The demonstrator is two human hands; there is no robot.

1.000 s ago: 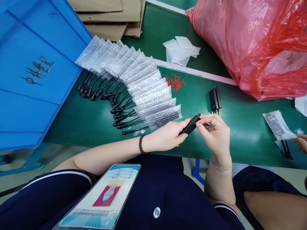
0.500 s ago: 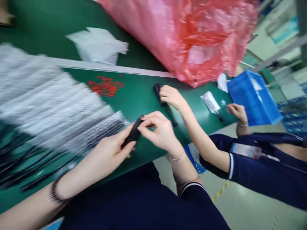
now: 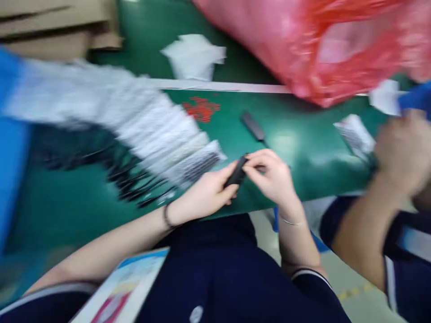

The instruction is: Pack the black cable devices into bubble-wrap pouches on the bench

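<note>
My left hand is closed around a slim black device with rounded edges, held at a slant above the table's near edge. At its upper end, the thumb and forefinger of my right hand are pinched together, touching or very close to it. Whatever lies between those fingertips is too small and blurred to make out. A similar dark device with a cable lies on the green table just beyond my right hand. Beside my left hand is a row of bubble-wrap sleeves with black cables sticking out.
Small red pieces lie scattered behind the sleeves. A big red plastic bag and a crumpled white sheet are further back. Cardboard and a blue bin stand left. A co-worker's blurred hand is at right, near a wrapped item.
The view has swung left. The co-worker's hand has let go of the dark device on the table and moved right. My hands keep the same hold on the black device.
</note>
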